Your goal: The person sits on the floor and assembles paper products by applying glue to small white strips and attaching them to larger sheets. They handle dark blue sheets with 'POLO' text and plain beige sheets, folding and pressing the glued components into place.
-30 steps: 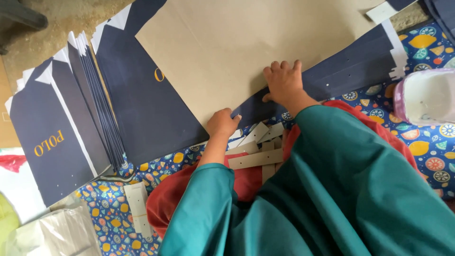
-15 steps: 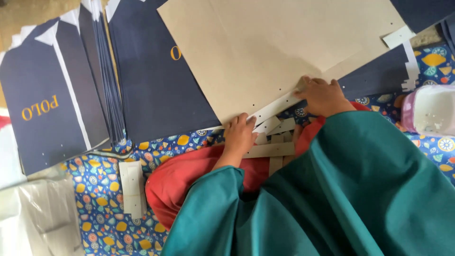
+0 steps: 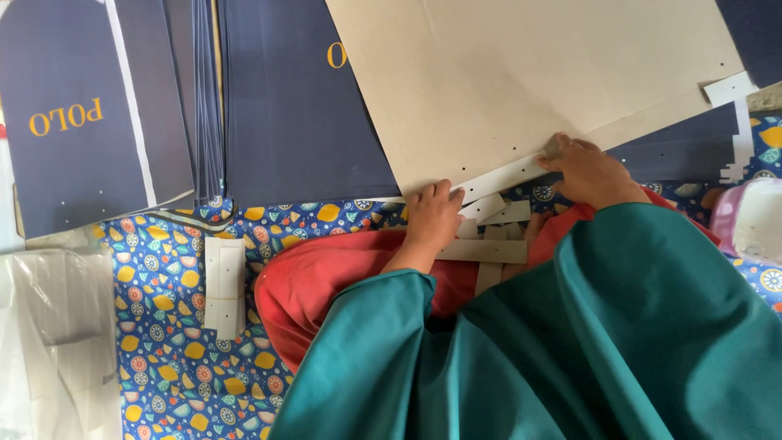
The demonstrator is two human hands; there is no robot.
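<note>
My left hand (image 3: 432, 216) flat, pinning white strip (image 3: 505, 173) along near edge of tan sheet (image 3: 521, 81); right hand (image 3: 590, 171) pinching strip's far end, keeping it aligned. Loose strips (image 3: 481, 248) below sheet.

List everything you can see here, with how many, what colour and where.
Tan card sheet: one, top centre, lying over navy sheets.
Navy flat bag sheets: several, gold lettering, spread across the top; a fanned stack at upper left.
White card strip: one, along the tan sheet's lower edge.
Loose card strips: several, pale, on the lap.
Small strip pile: one, white, on the cloth at left.
Patterned cloth: one, blue with fruit print, underneath.
Clear plastic bag: one, lower left.
Pink-and-white container: one, right edge.
Left hand: on the strip's left end.
Right hand: pressing the strip's right end.
</note>
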